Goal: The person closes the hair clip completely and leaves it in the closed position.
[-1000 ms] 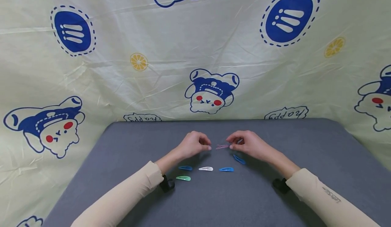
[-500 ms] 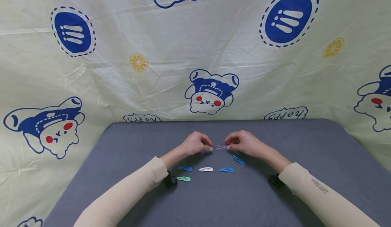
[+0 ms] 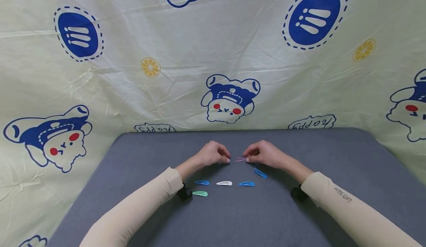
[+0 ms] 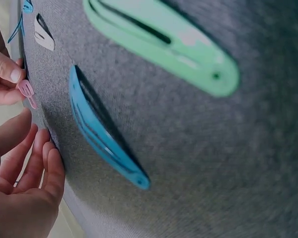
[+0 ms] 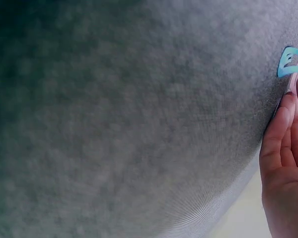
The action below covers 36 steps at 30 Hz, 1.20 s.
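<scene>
My right hand (image 3: 266, 154) pinches a pink snap hair clip (image 3: 240, 159) between thumb and fingers above the far middle of the table. In the head view the clip's two parts spread apart at the end facing left. My left hand (image 3: 209, 154) hovers just left of the clip, fingers loosely bent and thumb apart from them; the left wrist view shows nothing between them. Below the right hand lies a blue hair clip (image 3: 260, 173), its parts also spread. A row nearer me has a blue clip (image 3: 202, 182), a white clip (image 3: 224, 183) and another blue clip (image 3: 246, 184).
A green hair clip (image 4: 164, 42) lies in front of the left blue clip, close to the left wrist's black camera (image 3: 184, 192). The grey tabletop (image 3: 233, 217) reaches back to a printed cloth (image 3: 186, 102) hanging behind it.
My right hand has shifted a little to the left with the pink clip. The left hand came slightly nearer, then drew back a little. The clips on the table stay put.
</scene>
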Motion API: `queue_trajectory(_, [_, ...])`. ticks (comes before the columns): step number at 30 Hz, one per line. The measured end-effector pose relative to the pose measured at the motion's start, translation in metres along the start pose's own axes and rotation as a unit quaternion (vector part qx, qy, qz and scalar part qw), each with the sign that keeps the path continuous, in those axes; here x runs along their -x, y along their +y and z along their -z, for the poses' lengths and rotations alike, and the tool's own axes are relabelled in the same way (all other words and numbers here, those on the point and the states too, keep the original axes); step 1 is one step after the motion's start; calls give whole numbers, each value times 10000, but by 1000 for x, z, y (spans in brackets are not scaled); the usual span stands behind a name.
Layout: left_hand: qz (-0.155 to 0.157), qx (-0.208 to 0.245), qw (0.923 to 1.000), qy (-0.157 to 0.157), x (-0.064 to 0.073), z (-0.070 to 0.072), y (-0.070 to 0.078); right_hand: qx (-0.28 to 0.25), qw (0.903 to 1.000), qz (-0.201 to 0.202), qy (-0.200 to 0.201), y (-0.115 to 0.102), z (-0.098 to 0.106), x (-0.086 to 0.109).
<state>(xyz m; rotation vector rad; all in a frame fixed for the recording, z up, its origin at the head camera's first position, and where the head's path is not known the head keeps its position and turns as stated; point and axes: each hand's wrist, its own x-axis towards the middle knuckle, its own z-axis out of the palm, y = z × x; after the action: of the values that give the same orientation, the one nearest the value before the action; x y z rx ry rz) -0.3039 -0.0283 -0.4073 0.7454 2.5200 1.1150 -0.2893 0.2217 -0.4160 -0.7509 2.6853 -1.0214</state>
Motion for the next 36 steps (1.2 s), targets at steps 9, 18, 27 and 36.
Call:
queue_trajectory(9, [31,62,10000,-33,0,0,-2,-62,10000,-46,-34,1,-1,-3])
queue_trajectory(18, [69,125,9999,-14,1,0,-3,2,10000,-89,-10,-1,-2,-2])
queue_trajectory(27, [110,352,9993,-91,3,5,-7,150,9999,-57,20,-6,-2,-2])
queue_trajectory(36, [57,216,9997,-53,8,9,-8,239,9994,-73,233,-10,-2,3])
